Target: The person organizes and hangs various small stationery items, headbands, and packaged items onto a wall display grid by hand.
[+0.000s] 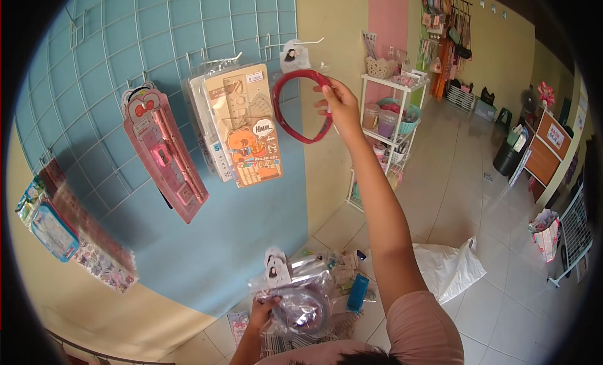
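Raised near the wall, my right hand (339, 104) has its fingers closed on the right side of a red headband (281, 117). A white card (295, 56) shows just above the headband, at a hook (308, 42) of the wire grid. Low in the view, my left hand (264, 310) grips clear plastic packs (304, 305) that hold dark round items, with similar cards (276, 269) at their top. To the left of the headband hang packaged ruler sets (254, 136).
The wire grid (100, 64) also carries a pink stationery pack (164, 153) and sticker packs (88, 239). A white shelf (396, 85) stands right of my arm. On the floor lie small packs, a blue box (357, 293) and a white plastic bag (449, 268).
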Action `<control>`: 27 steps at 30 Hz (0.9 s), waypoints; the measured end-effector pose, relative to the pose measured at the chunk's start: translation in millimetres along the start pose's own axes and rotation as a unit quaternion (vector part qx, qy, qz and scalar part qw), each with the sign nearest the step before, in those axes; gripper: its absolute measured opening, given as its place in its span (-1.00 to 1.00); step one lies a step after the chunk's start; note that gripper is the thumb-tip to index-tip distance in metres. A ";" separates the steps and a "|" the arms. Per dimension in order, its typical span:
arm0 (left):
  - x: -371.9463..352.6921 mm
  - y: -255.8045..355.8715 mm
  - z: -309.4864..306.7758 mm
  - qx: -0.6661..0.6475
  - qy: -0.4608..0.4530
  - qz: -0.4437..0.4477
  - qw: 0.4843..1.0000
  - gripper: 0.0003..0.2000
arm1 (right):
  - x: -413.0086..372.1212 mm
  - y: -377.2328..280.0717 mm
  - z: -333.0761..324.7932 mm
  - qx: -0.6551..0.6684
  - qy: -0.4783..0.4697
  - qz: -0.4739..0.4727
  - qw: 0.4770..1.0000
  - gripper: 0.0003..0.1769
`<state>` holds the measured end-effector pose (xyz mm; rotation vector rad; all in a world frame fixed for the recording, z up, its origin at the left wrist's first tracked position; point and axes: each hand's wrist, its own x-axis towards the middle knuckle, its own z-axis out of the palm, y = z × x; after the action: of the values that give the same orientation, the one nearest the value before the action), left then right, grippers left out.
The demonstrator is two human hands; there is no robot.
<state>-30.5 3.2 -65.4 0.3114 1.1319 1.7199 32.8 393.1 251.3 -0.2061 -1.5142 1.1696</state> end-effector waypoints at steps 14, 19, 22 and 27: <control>23.0 99.0 102.2 0.017 -0.108 0.159 0.981 -0.60 | -199.9 -11.5 -53.5 0.005 -0.258 0.244 0.935 -0.54; 15.5 95.9 113.4 0.029 -0.100 0.154 0.983 -0.58 | -271.5 30.3 -80.3 -0.022 -0.044 0.403 0.914 -0.48; -1.1 100.3 124.8 0.017 -0.088 0.127 0.988 -0.63 | -274.0 2.6 -68.3 0.062 0.032 0.455 0.888 -0.50; -7.8 102.4 108.2 -0.003 -0.072 0.120 0.990 -0.68 | -262.8 0.2 -55.0 0.158 -0.029 0.292 0.943 -0.62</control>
<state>-17.1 49.8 75.7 0.5786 1.0141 1.8760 165.1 243.4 71.9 -0.4234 -1.3233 1.8866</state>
